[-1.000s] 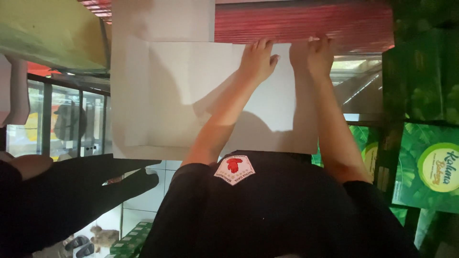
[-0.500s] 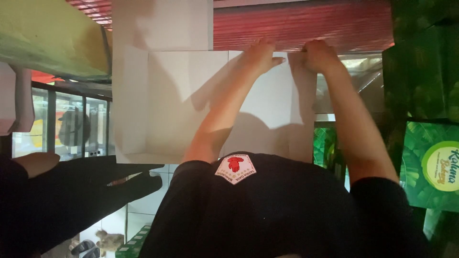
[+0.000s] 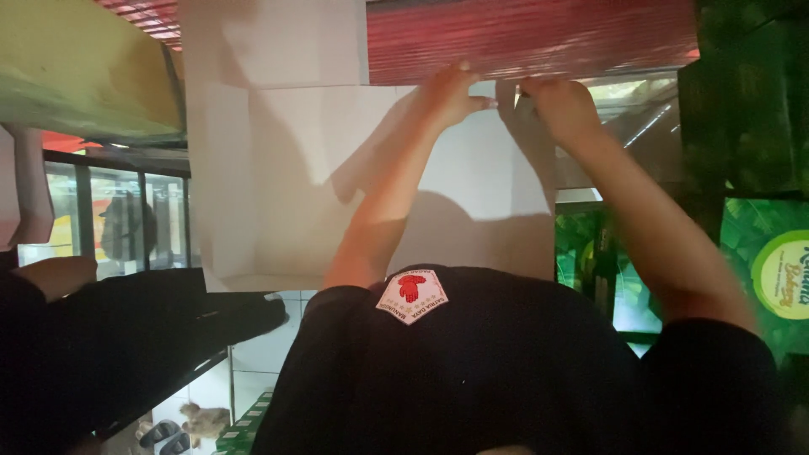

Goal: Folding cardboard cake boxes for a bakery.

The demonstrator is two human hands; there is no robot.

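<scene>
A large white cardboard sheet, creased into panels, fills the upper middle of the view, its top edge against a red corrugated surface; green printed boxes stand at the right, and a glass display case sits well apart at the left; the left hand lies on the sheet's upper edge, fingers together and thumb out; the right hand curls its fingers around the sheet's upper right corner, just beside the left.
</scene>
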